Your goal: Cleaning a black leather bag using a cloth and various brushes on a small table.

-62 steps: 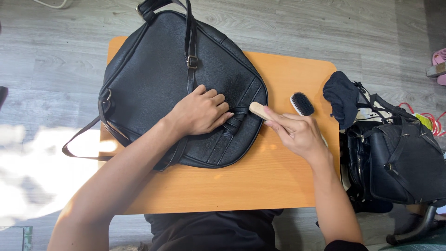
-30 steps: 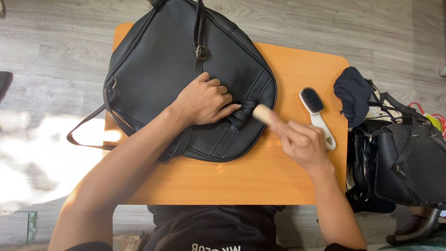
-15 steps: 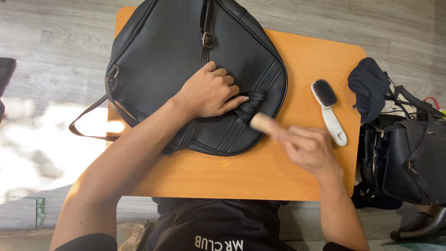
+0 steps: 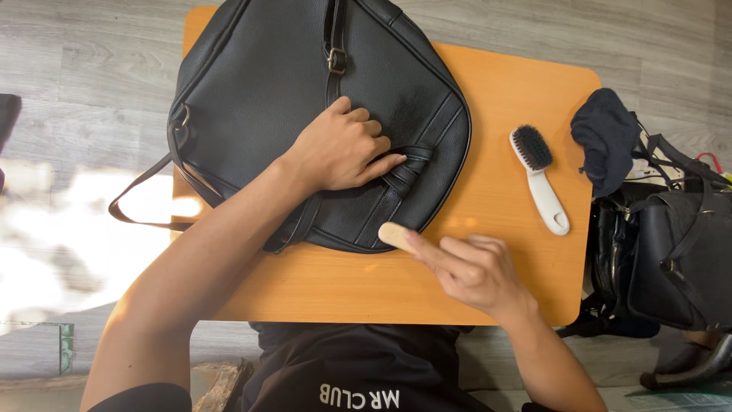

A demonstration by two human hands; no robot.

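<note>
head view: black leather bag (image 4: 305,114) lies flat over the upper left of the orange table (image 4: 503,99), its long strap (image 4: 145,191) hanging off the left edge over the grey floor (image 4: 76,69). left hand (image 4: 343,149) rests palm down on the bag's lower middle, fingers loosely curled and pressed on the leather beside the strap loop, closed round nothing. right hand (image 4: 476,271) sits over the table just below the bag's lower rim, fingers wrapped round a small pale wooden brush (image 4: 396,235) whose end touches the bag's bottom edge; its bristles cannot be seen. the panel under and right of the left hand looks duller and greyer than the rest, so as a judgement the brushing is partway, now at the lower rim, with the upper panel and the far side seemingly unworked. a second brush (image 4: 537,179), white handled with dark bristles, lies untouched on the table to the right, near a dark cloth (image 4: 606,137) draped at the table's corner over another black bag (image 4: 679,252).
</note>
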